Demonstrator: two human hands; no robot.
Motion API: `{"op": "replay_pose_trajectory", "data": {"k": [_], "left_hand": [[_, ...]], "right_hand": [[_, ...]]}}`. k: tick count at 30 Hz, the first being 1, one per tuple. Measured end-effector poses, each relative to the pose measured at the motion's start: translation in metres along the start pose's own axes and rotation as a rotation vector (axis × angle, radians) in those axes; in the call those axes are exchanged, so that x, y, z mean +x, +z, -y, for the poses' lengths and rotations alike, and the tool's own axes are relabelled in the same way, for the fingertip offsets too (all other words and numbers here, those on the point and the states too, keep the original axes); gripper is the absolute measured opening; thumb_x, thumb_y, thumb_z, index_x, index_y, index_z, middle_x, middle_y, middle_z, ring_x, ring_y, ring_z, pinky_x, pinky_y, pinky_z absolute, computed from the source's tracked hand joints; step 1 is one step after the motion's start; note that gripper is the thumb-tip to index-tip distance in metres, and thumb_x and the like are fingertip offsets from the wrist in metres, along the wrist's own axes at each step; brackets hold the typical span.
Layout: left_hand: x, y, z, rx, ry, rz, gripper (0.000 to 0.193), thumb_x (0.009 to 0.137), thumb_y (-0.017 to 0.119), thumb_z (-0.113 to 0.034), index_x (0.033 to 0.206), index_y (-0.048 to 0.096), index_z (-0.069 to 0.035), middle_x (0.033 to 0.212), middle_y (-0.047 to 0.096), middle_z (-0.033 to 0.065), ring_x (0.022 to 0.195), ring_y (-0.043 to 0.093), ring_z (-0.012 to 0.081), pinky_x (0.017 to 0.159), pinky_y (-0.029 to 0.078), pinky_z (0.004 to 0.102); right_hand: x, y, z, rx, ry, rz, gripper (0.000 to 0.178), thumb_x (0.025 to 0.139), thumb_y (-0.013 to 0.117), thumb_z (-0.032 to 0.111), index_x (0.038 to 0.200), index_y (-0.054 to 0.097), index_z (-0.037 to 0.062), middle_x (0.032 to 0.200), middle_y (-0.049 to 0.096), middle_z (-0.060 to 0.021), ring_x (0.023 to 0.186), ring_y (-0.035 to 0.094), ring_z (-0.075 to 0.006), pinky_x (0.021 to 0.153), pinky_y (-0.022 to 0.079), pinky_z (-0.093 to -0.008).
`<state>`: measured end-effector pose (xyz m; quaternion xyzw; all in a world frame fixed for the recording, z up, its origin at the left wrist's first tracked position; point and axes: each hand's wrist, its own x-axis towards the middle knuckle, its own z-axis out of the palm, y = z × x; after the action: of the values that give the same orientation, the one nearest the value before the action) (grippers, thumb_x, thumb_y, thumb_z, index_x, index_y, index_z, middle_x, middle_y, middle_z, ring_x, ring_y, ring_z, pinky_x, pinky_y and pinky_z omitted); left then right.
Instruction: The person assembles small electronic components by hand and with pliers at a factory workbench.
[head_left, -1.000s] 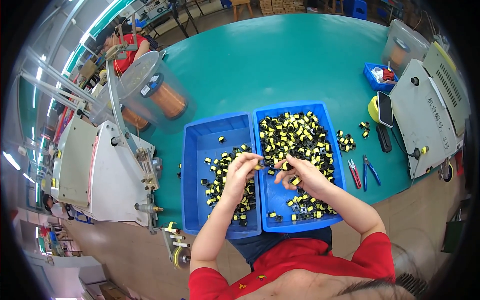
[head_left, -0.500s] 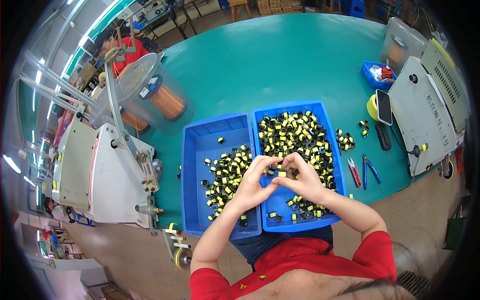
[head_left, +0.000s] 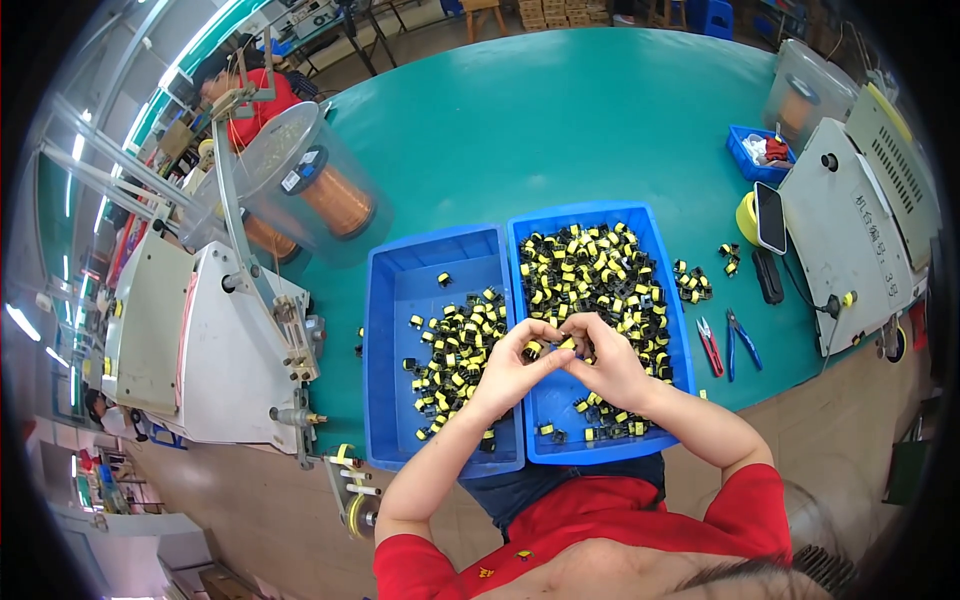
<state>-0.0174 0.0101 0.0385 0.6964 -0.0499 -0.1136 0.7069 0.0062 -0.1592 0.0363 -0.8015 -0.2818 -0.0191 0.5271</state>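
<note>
My left hand (head_left: 512, 374) and my right hand (head_left: 612, 368) meet above the near part of the right blue bin (head_left: 546, 405). Between their fingertips is a small black transformer coil (head_left: 567, 343) wrapped in yellow tape; the fingers of both hands are closed around it and partly cover it. Many similar coils (head_left: 590, 265) fill the far part of that bin, with a smaller group near its front. In the left blue bin (head_left: 400, 270), more yellow-taped coils (head_left: 465, 345) are heaped toward the right side.
Right of the bins are red-handled snips (head_left: 709, 350), blue-handled pliers (head_left: 741, 340), loose coils (head_left: 692, 282) and a phone (head_left: 768, 215). Winding machines (head_left: 225, 350) flank the green table (head_left: 520, 110). Copper wire spools (head_left: 338, 200) stand at left. A person in red (head_left: 265, 105) is beyond.
My hands have drawn closer together, the fingertips pressing in around the coil. The coil has turned and shows less of its yellow side. The bins look the same.
</note>
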Motion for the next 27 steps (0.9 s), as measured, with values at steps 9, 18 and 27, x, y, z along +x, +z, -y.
{"op": "replay_pose_trajectory", "data": {"k": [9,18,27], "left_hand": [[0.001,-0.012,-0.014,-0.375,-0.158,-0.024,0.038,0.084,0.063,-0.015,0.119,0.052,-0.003,0.102,0.057,0.0010,0.077,0.047,0.0027,0.066,0.037,0.0177],[0.004,-0.021,-0.012,0.824,0.219,-0.679,0.019,0.078,0.063,-0.010,0.095,0.060,-0.003,0.089,0.055,0.0089,0.085,0.056,0.0215,0.078,0.043,0.0311],[0.000,0.005,-0.005,-0.230,-0.176,-0.013,0.032,0.083,0.066,-0.019,0.106,0.051,-0.003,0.096,0.058,0.0038,0.095,0.053,0.0114,0.087,0.039,0.0263]], "right_hand": [[0.001,0.003,-0.009,0.195,-0.043,-0.049,0.050,0.071,0.046,-0.015,0.114,0.029,0.0056,0.098,0.042,-0.0101,0.089,0.048,-0.0173,0.079,0.042,-0.0308],[0.006,0.004,-0.008,0.366,-0.244,-0.061,0.058,0.075,0.048,-0.018,0.120,0.026,0.0095,0.112,0.040,-0.0157,0.105,0.050,-0.0258,0.089,0.043,-0.0373],[0.002,0.006,-0.011,0.287,-0.294,-0.009,0.062,0.072,0.054,-0.017,0.121,0.029,0.0112,0.119,0.040,-0.0170,0.112,0.049,-0.0289,0.093,0.043,-0.0396]]}}
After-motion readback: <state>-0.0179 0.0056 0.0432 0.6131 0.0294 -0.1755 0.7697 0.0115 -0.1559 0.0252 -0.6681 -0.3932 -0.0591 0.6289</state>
